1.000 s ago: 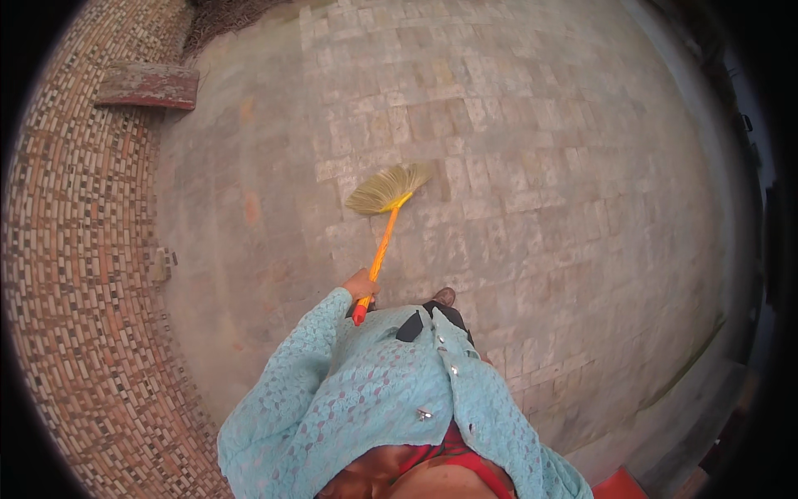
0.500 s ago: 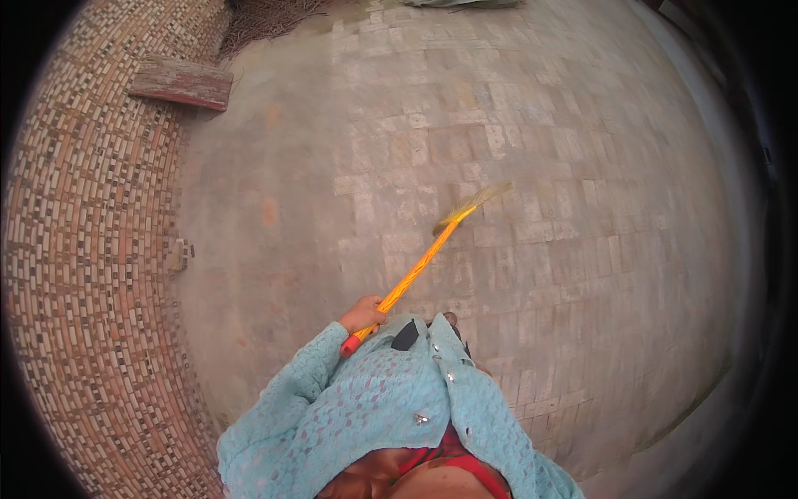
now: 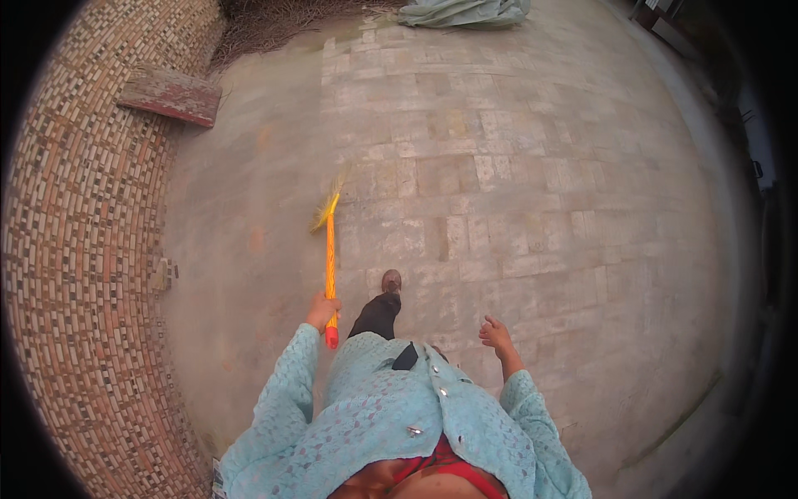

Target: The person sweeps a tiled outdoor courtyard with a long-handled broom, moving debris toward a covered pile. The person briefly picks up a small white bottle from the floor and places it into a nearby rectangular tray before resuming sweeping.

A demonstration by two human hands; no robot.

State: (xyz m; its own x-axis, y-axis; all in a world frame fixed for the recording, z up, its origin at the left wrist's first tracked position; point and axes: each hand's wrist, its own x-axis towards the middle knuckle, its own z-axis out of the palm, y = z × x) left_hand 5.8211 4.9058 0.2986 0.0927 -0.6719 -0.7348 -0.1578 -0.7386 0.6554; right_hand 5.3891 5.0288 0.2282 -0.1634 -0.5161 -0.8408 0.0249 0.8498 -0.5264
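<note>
My left hand [image 3: 323, 311] is closed around the handle of a broom [image 3: 331, 258], near its red end cap. The orange handle points away from me, and its yellow bristles spread at the far end over the paved ground. To the right, my right hand [image 3: 495, 333] hangs free beside my body, its fingers apart and nothing in it. Both arms wear light blue knitted sleeves. Between the hands, one dark shoe [image 3: 391, 281] shows stretched forward below a dark trouser leg.
Along the left runs a wall [image 3: 83, 274] of small brown and cream tiles. A worn reddish wooden bench [image 3: 171, 95] stands against it. Farther off lie a heap of dry twigs [image 3: 278, 27] and a grey-green sheet [image 3: 465, 12]. Brick paving [image 3: 532, 208] covers the ground.
The broom has swung left and now points nearly straight ahead. My left hand has moved left with it. My right hand and a forward foot have come into view.
</note>
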